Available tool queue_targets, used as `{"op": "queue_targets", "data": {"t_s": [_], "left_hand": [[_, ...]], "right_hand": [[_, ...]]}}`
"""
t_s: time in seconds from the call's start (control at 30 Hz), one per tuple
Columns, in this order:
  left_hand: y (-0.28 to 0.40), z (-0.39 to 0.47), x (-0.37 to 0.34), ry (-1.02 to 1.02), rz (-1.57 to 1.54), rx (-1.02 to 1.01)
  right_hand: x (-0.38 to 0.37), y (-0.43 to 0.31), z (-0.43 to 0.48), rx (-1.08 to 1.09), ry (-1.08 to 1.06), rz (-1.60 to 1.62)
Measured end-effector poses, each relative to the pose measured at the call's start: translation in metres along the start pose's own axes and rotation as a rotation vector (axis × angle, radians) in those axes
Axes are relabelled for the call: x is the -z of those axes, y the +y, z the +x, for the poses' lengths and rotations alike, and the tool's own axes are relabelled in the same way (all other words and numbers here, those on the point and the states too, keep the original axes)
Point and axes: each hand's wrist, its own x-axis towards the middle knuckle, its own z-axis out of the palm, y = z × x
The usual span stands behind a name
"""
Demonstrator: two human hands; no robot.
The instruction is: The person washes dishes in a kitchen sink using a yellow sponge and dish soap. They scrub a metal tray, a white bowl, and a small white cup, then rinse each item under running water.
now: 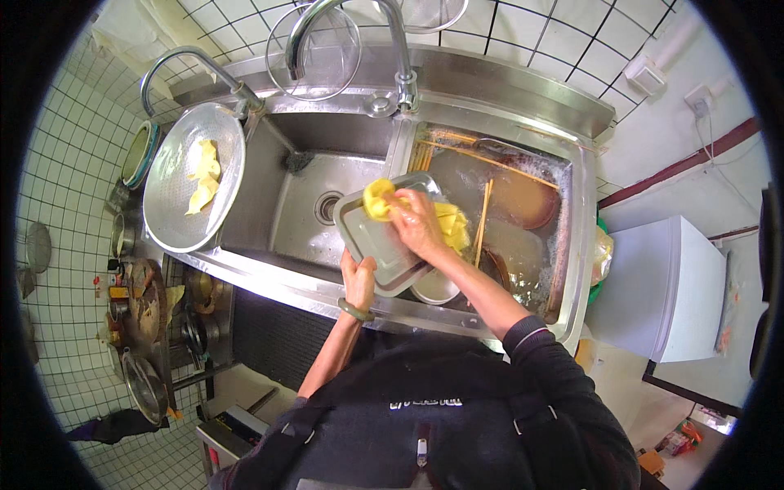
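Note:
My left hand (358, 280), with a bangle at the wrist, grips the near left edge of a rectangular metal tray (373, 245). The tray is tilted over the divider between two sink basins. Bunched in my right hand (416, 223) is a yellow cloth (452, 226), pressed to the tray's inner face. Under and beside the tray, the right basin (566, 245) holds murky, sudsy water with wooden chopsticks (484, 214), a round brown dish (523, 199) partly under water and a white bowl (436, 286) near the front edge.
The left basin (306, 233) has a drain and a curved faucet (401, 61) behind it. A large perforated metal colander (165, 190) with yellow scraps rests at its left side. Wire strainers (315, 52) hang on the tiled wall. A white cabinet-like box (649, 288) stands to the right.

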Motion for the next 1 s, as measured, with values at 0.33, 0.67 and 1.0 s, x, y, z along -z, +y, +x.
{"op": "queue_targets", "data": {"t_s": [0.33,0.67,1.0], "left_hand": [[0.044,0.024,-0.016,-0.040,0.229,-0.178],[0.034,0.046,-0.037,-0.090,0.352,-0.242],[0.047,0.071,-0.048,-0.081,0.511,-0.254]], "right_hand": [[0.075,0.088,0.009,-0.501,-0.103,-0.473],[0.025,0.171,0.012,-0.703,-0.306,-0.285],[0.113,-0.009,0.050,-0.447,-0.015,1.131]]}}
